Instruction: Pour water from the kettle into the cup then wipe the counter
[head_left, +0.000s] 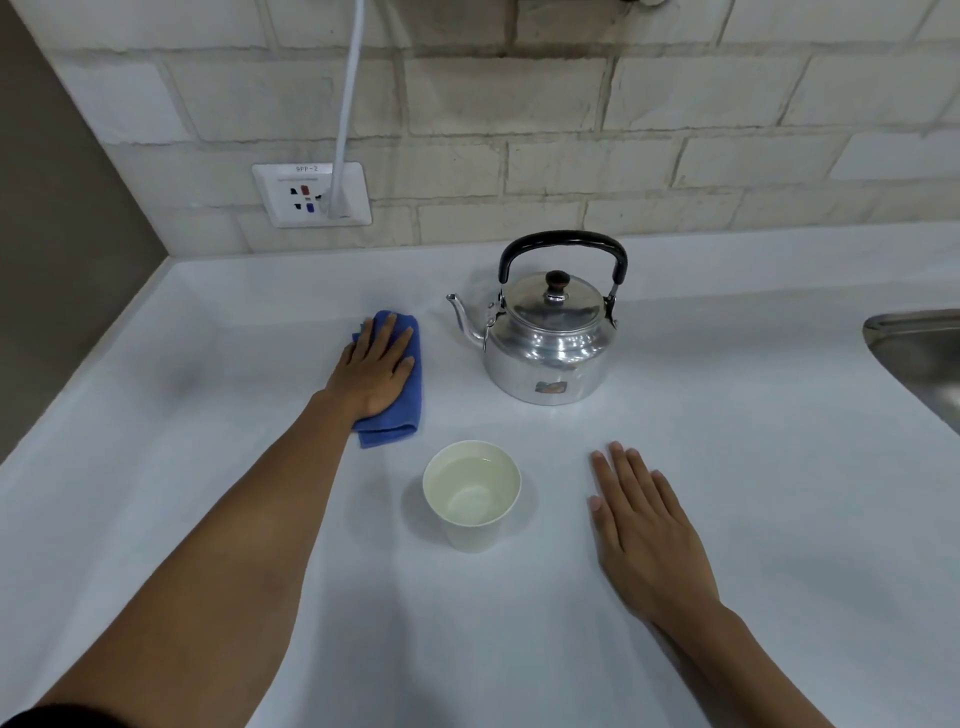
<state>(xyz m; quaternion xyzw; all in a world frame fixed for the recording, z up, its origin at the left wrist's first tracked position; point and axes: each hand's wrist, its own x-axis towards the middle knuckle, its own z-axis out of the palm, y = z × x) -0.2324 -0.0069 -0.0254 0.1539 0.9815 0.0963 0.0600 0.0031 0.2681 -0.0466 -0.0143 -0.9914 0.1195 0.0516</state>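
Note:
A shiny metal kettle (545, 345) with a black handle stands upright on the white counter (727, 493), its spout pointing left. In front of it sits a white paper cup (471, 493) with water in it. To the left lies a folded blue cloth (397, 410). My left hand (375, 371) presses flat on the cloth, fingers spread and pointing toward the wall. My right hand (644, 525) rests flat on the counter to the right of the cup, holding nothing.
A steel sink (919, 353) cuts into the counter at the right edge. A wall socket (311, 195) with a white cable (345, 119) plugged in sits on the tiled wall behind. The counter's left edge runs diagonally beside a brown wall.

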